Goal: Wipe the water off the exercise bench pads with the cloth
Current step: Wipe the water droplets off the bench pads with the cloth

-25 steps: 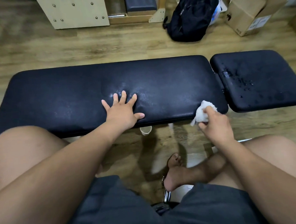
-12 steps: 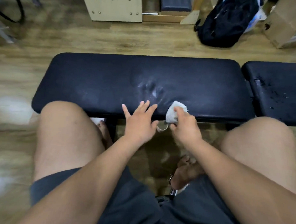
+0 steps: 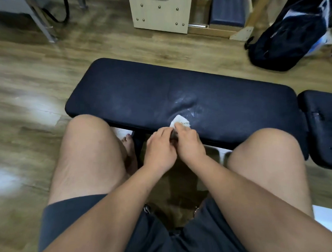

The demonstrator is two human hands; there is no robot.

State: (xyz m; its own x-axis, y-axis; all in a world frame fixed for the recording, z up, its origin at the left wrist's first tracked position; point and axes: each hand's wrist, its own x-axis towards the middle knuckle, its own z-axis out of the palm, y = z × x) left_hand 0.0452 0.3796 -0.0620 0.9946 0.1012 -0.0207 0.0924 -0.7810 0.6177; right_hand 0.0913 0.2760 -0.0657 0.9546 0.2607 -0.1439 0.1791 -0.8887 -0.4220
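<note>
While the left hand (image 3: 160, 147) had been planted flat on the long pad (image 3: 134, 96) a second earlier, with the right hand (image 3: 189, 144) off near the pad's right end, both had now met up at the near edge, pretty much mid-surface. The right fingers were curled round the white cloth (image 3: 180, 121), which sat bunched on the pad just ahead of the knuckles. The left fingers were bent in against the cloth too, but honestly it was hard to tell if they gripped it or only touched it. It looked like a regrip or refold, so probably a pause rather than a wiping stroke. Smeary damp streaks (image 3: 187, 104) showed just beyond the cloth, so that pad wasn't quite dry. The short pad (image 3: 323, 128) on the right still had wet spots and looked untouched, so a fair chunk of the job was left. Room-wise: wood-look floor (image 3: 28, 78), a pale wooden box (image 3: 158, 15) at the back, and a dark backpack (image 3: 288, 38) slumped to the right.
</note>
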